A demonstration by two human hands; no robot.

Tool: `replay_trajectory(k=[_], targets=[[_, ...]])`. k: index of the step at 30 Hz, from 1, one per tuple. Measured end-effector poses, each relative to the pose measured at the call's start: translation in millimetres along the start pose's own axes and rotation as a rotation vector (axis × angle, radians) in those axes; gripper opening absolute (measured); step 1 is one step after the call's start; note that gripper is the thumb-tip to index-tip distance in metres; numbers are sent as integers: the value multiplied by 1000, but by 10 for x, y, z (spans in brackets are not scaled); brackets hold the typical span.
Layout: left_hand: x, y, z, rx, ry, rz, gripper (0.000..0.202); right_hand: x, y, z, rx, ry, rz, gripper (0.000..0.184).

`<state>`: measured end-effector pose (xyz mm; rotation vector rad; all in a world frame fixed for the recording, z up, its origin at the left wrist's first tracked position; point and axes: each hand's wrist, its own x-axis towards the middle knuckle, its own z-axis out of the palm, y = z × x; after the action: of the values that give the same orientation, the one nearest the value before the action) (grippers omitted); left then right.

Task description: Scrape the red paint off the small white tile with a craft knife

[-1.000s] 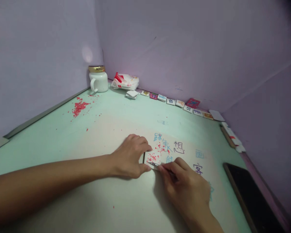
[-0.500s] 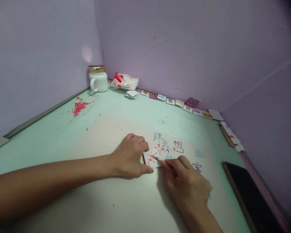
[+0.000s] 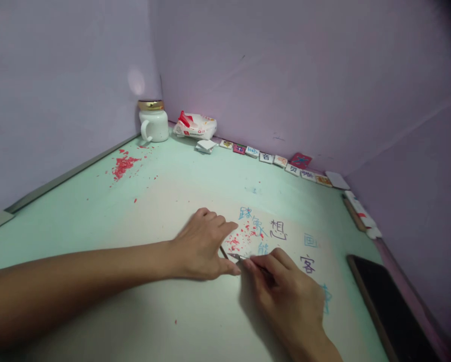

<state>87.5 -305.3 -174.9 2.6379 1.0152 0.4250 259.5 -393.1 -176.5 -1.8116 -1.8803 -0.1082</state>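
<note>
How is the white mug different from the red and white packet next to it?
The white mug stands upright, while the red and white packet lies flat and crumpled. The white mug is plain white with a gold lid and a handle; the red and white packet has red print and neither. Both sit in the far corner of the green table, against the wall.

Tool shaft: mostly buried in the right hand [image 3: 286, 291]; only the thin tip [image 3: 235, 256] shows.
Small slab [image 3: 238, 246]: near edge covered by the left hand [image 3: 201, 246].
Dark tablet [image 3: 391, 311]: right of the right hand, cut off by the frame.
Tile [image 3: 265, 157] markings: too small to read.
</note>
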Motion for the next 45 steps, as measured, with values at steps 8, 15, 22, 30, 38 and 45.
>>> replay_trajectory(k=[8,15,22,30,38,45], targets=[[20,33,-28,-4,-10,-2,58,25,7,17,-86,28,-41,36],[12,44,11,-2,18,-29,50,129,135,105,-231,117,-1,31],[1,15,61,8,36,-49,61,101,144,51,10,106,75,30],[-10,16,72,60,62,-25,65,69,28,21,-64,-5,-31,33],[-1,20,55,37,72,-48,57,118,139,154,-249,130,-5,31],[-33,8,31,-14,51,-77,57,158,202,75,-164,151,171,34]])
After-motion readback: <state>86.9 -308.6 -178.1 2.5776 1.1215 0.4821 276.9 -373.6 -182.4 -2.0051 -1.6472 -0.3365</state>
